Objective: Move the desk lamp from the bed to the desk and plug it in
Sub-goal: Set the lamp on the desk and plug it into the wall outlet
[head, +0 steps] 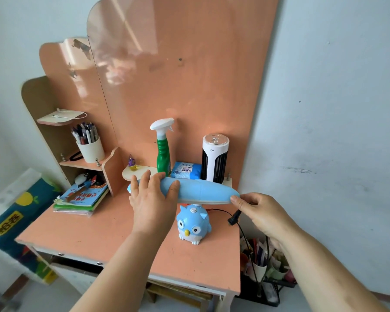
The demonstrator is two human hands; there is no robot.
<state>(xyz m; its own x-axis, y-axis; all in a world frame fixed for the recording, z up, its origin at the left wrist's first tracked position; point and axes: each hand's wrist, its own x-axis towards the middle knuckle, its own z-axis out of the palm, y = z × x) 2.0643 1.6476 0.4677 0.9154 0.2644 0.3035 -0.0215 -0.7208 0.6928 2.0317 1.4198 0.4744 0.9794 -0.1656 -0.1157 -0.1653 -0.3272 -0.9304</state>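
Observation:
The desk lamp stands on the orange desk (88, 233), right of the middle. Its base is a blue owl (193, 224), and its long blue head (203, 191) lies level above the owl. My left hand (152, 203) is wrapped around the left part of the head. My right hand (261, 212) pinches the head's right tip. A black cord with an inline connector (234, 217) runs from behind the owl, passes under my right hand and drops over the desk's right edge. Its plug end is hidden.
Behind the lamp stand a green spray bottle (163, 154), a blue tissue pack (185, 171) and a white-and-black cylinder (214, 158). Books (81, 197) and a pen cup (90, 149) are on the left. Paper cups (261, 262) and a dark power strip (270, 293) sit on the floor by the wall.

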